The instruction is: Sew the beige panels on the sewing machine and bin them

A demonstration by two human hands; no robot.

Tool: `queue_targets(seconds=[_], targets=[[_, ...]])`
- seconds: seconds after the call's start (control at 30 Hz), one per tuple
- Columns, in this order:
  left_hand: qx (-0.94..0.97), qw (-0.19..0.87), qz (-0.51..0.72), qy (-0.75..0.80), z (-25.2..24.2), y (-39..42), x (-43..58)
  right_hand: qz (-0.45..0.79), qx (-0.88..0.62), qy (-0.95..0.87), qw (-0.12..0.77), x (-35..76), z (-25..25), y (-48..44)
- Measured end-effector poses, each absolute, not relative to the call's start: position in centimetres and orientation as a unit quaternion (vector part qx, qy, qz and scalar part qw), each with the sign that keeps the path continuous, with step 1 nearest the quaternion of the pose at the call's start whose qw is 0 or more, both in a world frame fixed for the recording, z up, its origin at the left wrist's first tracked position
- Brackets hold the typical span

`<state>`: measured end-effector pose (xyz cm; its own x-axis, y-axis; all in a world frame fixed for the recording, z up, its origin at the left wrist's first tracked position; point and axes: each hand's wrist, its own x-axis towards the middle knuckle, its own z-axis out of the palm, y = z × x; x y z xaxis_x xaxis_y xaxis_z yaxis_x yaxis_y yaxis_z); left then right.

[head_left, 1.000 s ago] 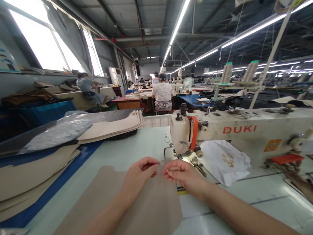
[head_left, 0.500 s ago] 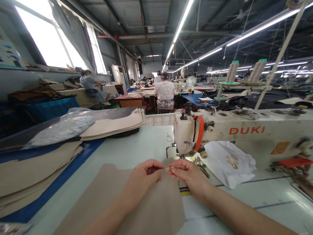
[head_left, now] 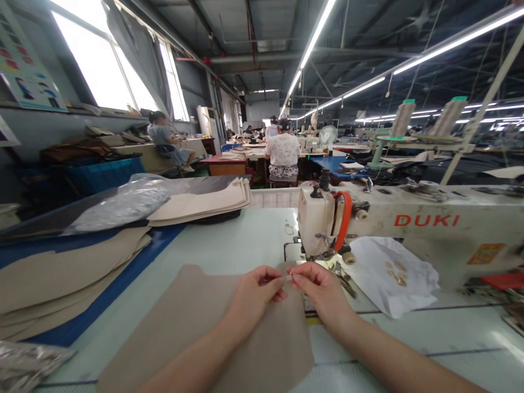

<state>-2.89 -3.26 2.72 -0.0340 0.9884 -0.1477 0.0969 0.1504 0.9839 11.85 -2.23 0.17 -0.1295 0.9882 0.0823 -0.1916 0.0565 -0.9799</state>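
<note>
My left hand (head_left: 260, 289) is closed in a pinch, its fingertips on a tiny pale strip (head_left: 285, 277). My right hand (head_left: 321, 286) meets it there, thumb and forefinger pinched round a small gold metal piece, now mostly hidden by the fingers. Beneath both hands a taupe fabric panel (head_left: 196, 327) lies flat on the pale green table. Just beyond the hands stands the head of a white sewing machine (head_left: 317, 218). Several similar gold pieces (head_left: 396, 273) rest on a crumpled white sheet (head_left: 385, 297) to the right of my right hand.
Stacked taupe panels (head_left: 69, 278) and lighter panels (head_left: 204, 202) lie at the left, beside a clear plastic bag (head_left: 118, 204). Another plastic packet (head_left: 28, 360) is at the near left. Thread cones (head_left: 403, 120) stand behind the machine. Other people (head_left: 282, 150) sit farther back.
The view has turned slightly left, so the scene sits farther right. Both hands stay fingertip to fingertip. The gold piece, plainer before, is now mostly covered by my right fingers.
</note>
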Motion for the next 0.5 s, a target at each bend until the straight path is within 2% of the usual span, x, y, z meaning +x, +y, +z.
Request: queue_targets(seconds=[0.17, 0.33, 0.5], targets=[[0.434, 0.547, 0.470, 0.539, 2.51, -3.40, -2.76, 0.525, -0.391, -0.507, 0.561, 11.46, -0.04, -2.57], [0.418, 0.579, 0.482, 0.508, 2.41, -3.26, -2.93, 0.519, -0.395, -0.518, 0.554, 11.35, 0.07, -2.80], [0.469, 0.555, 0.466, 0.505, 2.76, -3.14, -3.24, 0.507, -0.396, -0.530, 0.552, 11.47, 0.50, -3.10]])
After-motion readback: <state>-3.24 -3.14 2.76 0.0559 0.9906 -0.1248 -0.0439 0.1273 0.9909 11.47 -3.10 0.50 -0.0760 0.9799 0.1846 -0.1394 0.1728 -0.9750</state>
